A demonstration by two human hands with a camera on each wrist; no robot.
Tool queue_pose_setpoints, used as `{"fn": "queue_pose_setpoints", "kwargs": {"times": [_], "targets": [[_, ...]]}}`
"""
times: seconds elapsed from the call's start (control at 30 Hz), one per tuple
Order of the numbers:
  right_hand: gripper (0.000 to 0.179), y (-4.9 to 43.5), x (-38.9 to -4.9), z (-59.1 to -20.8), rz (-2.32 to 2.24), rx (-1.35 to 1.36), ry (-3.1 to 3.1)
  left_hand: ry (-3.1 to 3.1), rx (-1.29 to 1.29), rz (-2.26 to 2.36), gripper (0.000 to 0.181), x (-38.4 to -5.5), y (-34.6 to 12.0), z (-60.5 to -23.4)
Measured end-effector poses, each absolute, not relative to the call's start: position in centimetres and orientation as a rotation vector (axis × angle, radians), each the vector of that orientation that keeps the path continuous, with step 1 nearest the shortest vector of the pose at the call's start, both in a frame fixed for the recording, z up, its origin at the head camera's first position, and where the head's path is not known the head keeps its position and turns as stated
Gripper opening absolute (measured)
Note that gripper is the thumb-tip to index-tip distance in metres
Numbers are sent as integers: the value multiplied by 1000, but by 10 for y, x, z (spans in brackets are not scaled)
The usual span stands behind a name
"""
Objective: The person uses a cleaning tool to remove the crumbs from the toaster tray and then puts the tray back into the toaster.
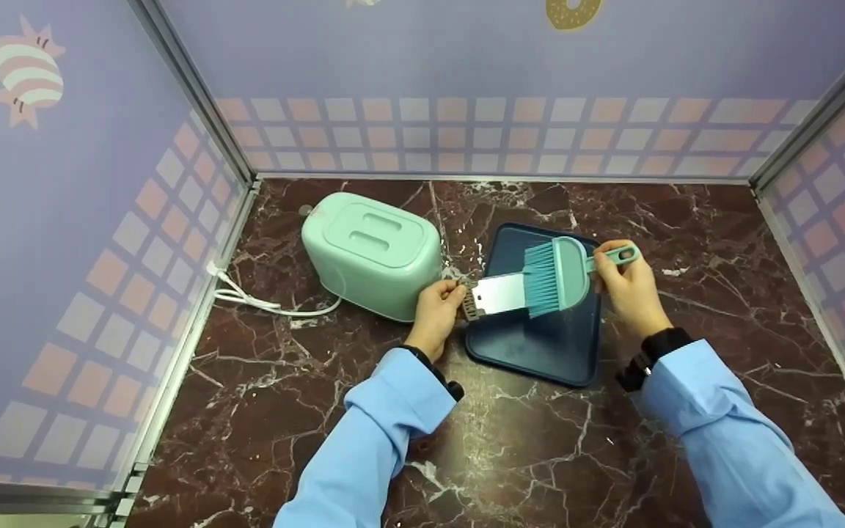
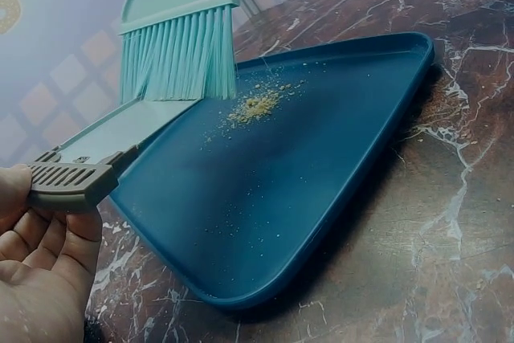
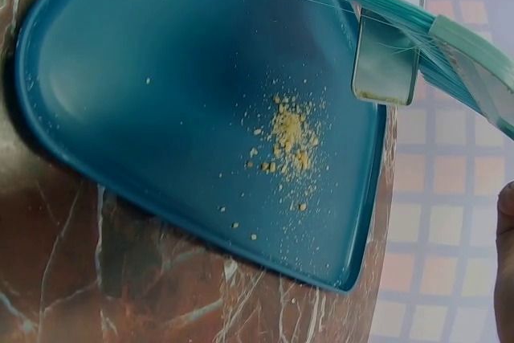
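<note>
My left hand (image 1: 437,315) pinches the brown ribbed end of a flat metal crumb tray (image 1: 502,293), which is held over a dark blue serving tray (image 1: 525,359). With my right hand (image 1: 631,290) I grip the handle of a small mint-green brush (image 1: 573,271). Its bristles (image 2: 181,62) lie against the far end of the crumb tray's metal sheet. On the blue tray is a small heap of yellowish crumbs (image 3: 289,134), with finer bits scattered around it. In the right wrist view, only the edge of my right hand shows.
A mint-green toaster (image 1: 371,257) stands just left of the blue tray, near my left hand. Its white cord (image 1: 246,297) runs to the left panel. Patterned panels (image 1: 510,139) enclose the brown marble-look table (image 1: 305,433) at the back and sides.
</note>
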State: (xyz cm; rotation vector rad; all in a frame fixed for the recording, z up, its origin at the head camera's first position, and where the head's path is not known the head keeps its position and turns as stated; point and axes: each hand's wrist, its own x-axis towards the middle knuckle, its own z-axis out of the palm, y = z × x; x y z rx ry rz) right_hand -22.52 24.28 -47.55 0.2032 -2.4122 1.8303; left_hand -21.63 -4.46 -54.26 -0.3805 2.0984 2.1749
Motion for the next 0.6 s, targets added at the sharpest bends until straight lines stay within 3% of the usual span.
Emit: {"fn": "queue_pose_setpoints", "kwargs": {"times": [0.6], "targets": [[28,256,-224,-478,1682,176,-2466,2109,-395,2154,28,-217,-49,-546]]}}
